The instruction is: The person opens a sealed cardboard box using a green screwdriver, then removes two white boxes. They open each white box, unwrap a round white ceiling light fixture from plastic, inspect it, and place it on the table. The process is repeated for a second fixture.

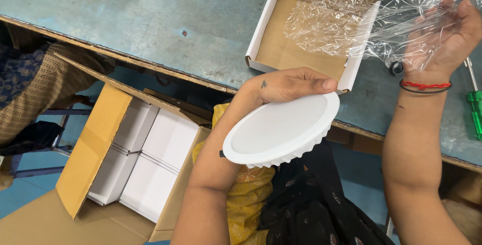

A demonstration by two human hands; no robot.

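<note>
Left hand (286,85) is gripping one round white downlight (281,129), smooth matte face with a ribbed rim, dead centre. Right hand (444,34) at 2 o'clock has crinkly clear plastic wrap (346,19) pinched in it, over one open cardboard box (281,49). Tabletop (165,19) is scuffed blue-grey. Green screwdriver (476,109) at 3 o'clock; carton (95,144) with four white boxes (150,159) at 8 o'clock.

A round white downlight (281,130), ribbed underneath and tilted face-up, sits just off the open white carton's (261,29) near edge. A crinkled clear plastic bag (351,19) hangs over that carton.
</note>
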